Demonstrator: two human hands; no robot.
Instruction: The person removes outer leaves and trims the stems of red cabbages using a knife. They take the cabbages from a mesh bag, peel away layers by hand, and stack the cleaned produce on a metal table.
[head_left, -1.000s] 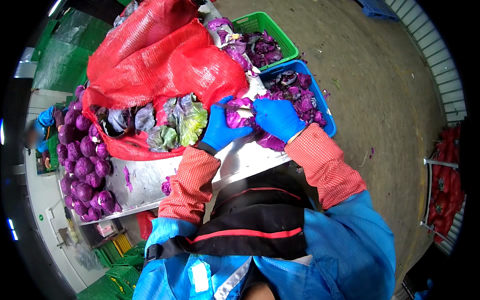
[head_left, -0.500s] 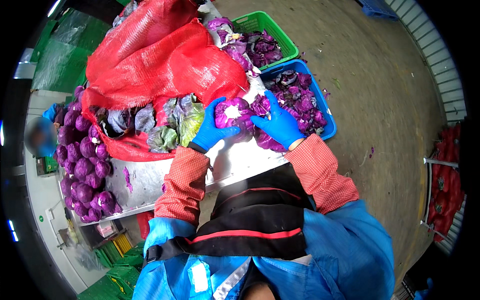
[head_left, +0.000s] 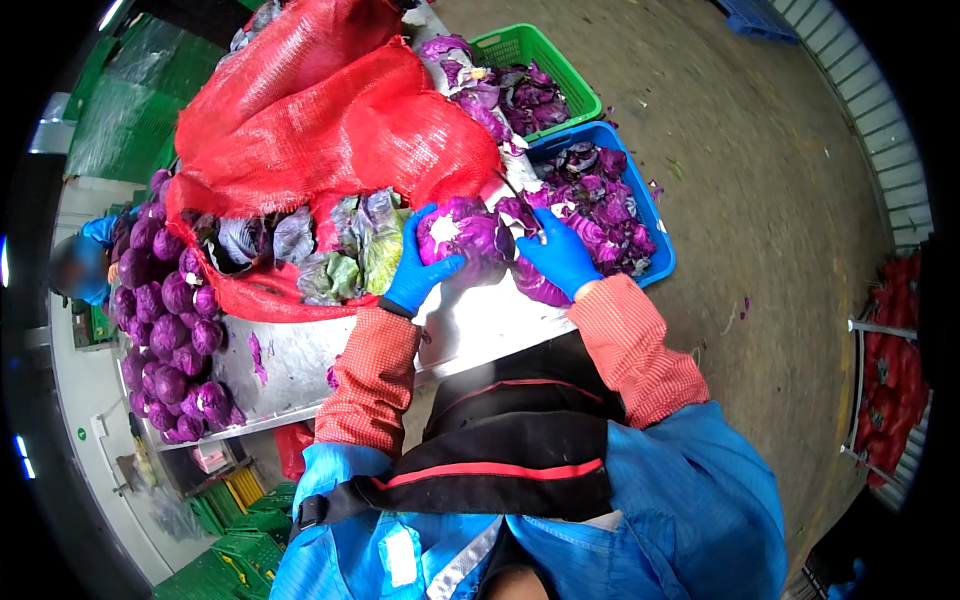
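A purple cabbage head [head_left: 462, 238] with its pale cut stem facing up rests at the edge of a metal table [head_left: 300, 365]. My left hand [head_left: 418, 268], in a blue glove, grips its left side. My right hand [head_left: 558, 255], also gloved in blue, presses on loose outer leaves on its right side. Below my right hand stands a blue crate [head_left: 655, 215] full of purple leaf trimmings.
A large red mesh sack [head_left: 320, 110] of untrimmed cabbages lies across the table. Trimmed purple cabbages [head_left: 165, 330] are piled at the left. A green crate [head_left: 545, 60] of leaves stands behind the blue one. Another person in blue [head_left: 85, 270] is at far left. Green crates [head_left: 235, 520] sit under the table.
The cabbage has been turned so its cut stem faces up, and my right hand has shifted to the loose leaves on its right side.
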